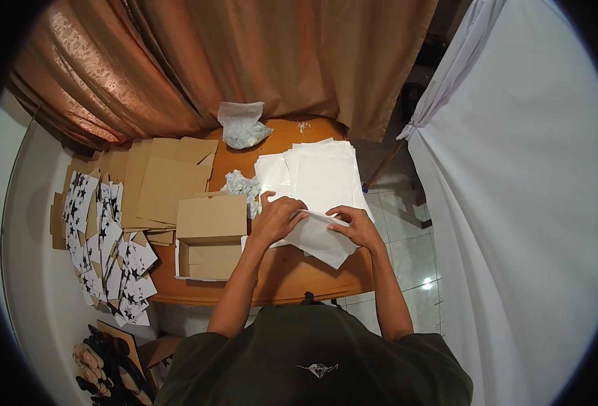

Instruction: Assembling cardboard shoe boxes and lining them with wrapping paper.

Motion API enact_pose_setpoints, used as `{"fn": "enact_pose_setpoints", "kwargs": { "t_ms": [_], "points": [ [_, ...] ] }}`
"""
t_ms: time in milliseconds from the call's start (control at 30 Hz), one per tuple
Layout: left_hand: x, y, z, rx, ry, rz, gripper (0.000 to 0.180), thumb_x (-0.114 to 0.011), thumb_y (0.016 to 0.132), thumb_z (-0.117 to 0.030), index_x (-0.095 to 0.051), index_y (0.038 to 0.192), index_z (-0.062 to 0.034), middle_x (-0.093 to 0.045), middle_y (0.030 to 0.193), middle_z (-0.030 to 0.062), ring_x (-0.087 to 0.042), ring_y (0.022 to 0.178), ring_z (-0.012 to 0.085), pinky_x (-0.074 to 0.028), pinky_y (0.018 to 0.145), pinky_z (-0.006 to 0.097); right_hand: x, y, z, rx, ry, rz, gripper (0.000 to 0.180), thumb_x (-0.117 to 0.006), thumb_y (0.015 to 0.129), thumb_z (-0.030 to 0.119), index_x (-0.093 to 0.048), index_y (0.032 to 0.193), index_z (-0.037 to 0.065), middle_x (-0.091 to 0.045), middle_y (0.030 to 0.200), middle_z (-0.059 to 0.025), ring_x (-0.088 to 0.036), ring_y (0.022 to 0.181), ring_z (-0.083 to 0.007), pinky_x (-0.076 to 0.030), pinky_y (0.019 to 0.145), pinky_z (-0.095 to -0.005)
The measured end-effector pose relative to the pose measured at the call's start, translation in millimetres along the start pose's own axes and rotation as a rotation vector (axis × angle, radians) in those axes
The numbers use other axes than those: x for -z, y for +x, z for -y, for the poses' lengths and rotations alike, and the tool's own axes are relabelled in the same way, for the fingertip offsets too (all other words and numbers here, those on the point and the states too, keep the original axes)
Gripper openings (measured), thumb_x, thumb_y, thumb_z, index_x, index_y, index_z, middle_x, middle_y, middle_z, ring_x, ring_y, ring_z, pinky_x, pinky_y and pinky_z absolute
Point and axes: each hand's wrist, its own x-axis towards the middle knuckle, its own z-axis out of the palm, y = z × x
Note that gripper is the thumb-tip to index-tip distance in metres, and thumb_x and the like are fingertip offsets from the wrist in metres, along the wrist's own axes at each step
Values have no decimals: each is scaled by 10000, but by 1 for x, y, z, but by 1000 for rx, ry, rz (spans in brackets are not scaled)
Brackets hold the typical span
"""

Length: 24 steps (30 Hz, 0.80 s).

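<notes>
A thin white sheet or flat paper bag [320,242] hangs at the near edge of a white stack, slanting toward me; which of the two it is I cannot tell. Its upper left edge is pinched in my left hand [279,218], thumb against fingers. My right hand [358,229] closes on its upper right edge, thumb and fingertips bent inward. Beneath and beyond both hands lies the loose stack of white sheets [325,177]. Left of my left forearm sits an open cardboard box [212,215], lid raised, with nothing seen inside.
Flat brown cardboard pieces [167,177] cover the table's left. Star-printed white card pieces [120,274] pile beside them. Crumpled paper [242,186] lies behind the box, a clear plastic bag [241,127] farther back. Shoes [106,365] are at lower left. White cloth [515,203] hangs right.
</notes>
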Motion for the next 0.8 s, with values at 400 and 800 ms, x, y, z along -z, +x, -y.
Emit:
{"fn": "enact_pose_setpoints", "kwargs": {
  "t_ms": [400, 800],
  "points": [
    [-7, -16, 43, 706, -882, -122, 312, -787, 894, -159, -661, 1165, -70, -721, 923, 81, -678, 912, 187, -545, 809, 334, 8, 10, -21, -144, 778, -307, 425, -802, 829, -13, -603, 1205, -14, -704, 886, -45, -631, 752, -89, -492, 653, -202],
    [-24, -71, 64, 597, -1272, -358, 476, -666, 903, 51, -475, 1299, -133, -645, 1024, 70, -640, 819, 121, -533, 630, 268, -33, 19, -38, -167, 756, -275, 493, -698, 866, -93, -501, 1247, 150, -571, 851, -3, -516, 730, -73, -422, 645, -191]
  ]
}}
